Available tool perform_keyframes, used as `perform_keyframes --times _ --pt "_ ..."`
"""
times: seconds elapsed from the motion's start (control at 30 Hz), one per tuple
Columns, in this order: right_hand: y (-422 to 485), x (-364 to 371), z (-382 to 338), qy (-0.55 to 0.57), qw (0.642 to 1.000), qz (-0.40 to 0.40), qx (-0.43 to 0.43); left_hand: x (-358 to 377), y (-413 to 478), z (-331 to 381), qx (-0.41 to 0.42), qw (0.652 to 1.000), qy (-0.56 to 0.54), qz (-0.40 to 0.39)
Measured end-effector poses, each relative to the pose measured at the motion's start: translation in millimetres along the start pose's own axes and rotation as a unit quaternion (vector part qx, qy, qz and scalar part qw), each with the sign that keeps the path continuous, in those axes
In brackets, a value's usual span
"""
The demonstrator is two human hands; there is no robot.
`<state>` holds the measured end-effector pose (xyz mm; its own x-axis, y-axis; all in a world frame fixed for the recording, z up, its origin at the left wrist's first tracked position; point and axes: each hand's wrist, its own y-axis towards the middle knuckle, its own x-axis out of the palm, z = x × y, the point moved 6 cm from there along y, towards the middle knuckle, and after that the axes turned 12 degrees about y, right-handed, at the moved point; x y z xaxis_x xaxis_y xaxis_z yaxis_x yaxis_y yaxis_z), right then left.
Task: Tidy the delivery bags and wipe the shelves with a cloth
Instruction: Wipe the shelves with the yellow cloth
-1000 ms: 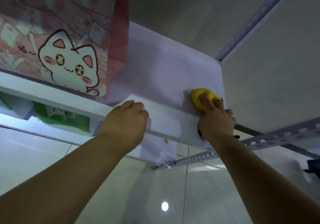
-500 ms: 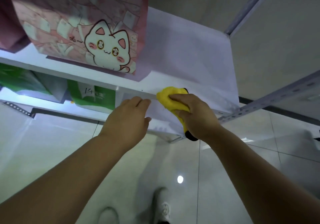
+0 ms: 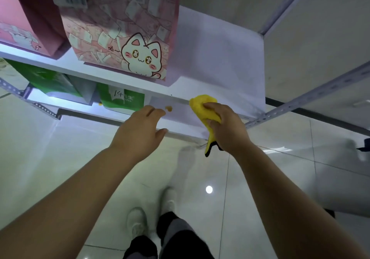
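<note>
My right hand [image 3: 228, 127] grips a yellow cloth [image 3: 203, 107] at the front edge of the white shelf [image 3: 220, 62]; a black-trimmed corner of the cloth hangs below my wrist. My left hand [image 3: 140, 132] hovers just in front of the shelf edge, fingers loosely curled, holding nothing. Small orange crumbs [image 3: 169, 108] are in the air or on the edge near my left fingertips. A pink delivery bag with a white cat [image 3: 128, 34] stands on the shelf to the left of the cloth. A second pink bag [image 3: 22, 18] stands further left.
Green bags [image 3: 122, 99] sit on the lower shelf beneath. Perforated metal shelf rails [image 3: 312, 96] run to the right. A grey partition [image 3: 320, 38] closes the shelf's right side. My feet [image 3: 152, 208] stand on the glossy tiled floor below.
The cloth was pulled from the back right of the shelf forward to its front edge. My left hand came off the shelf edge and drew back. The view tilted down.
</note>
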<state>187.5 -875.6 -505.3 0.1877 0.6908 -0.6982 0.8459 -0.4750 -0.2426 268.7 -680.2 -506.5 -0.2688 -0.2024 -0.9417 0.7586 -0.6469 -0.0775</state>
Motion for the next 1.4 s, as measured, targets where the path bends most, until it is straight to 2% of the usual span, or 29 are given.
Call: perform_keyframes --times 0.27,0.43,0.57,0.67,0.8,1.07,1.4 --pt "-3 -13 -26 0.031 0.998 -0.054 -0.023 -45 -1 -18 -0.088 0.996 -0.002 0.012" --pt "9 -3 -57 0.012 0.996 -0.09 -0.002 -73 -7 -53 -0.143 0.99 -0.016 0.011" --pt "21 10 -90 0.008 0.994 -0.106 0.021 -91 -1 -88 -0.151 0.988 -0.021 0.004" --pt "30 20 -119 0.016 0.996 -0.084 0.014 -103 10 -112 -0.142 0.99 -0.014 -0.009" --pt "46 30 -142 -0.004 0.998 -0.038 0.055 -116 30 -143 -0.118 0.993 -0.006 -0.009" --pt "76 29 -165 -0.009 0.993 0.027 0.115 -132 80 -191 -0.137 0.99 -0.037 0.017" --pt "99 36 -162 -0.033 0.992 0.012 0.121 -124 115 -200 -0.128 0.986 -0.108 -0.007"
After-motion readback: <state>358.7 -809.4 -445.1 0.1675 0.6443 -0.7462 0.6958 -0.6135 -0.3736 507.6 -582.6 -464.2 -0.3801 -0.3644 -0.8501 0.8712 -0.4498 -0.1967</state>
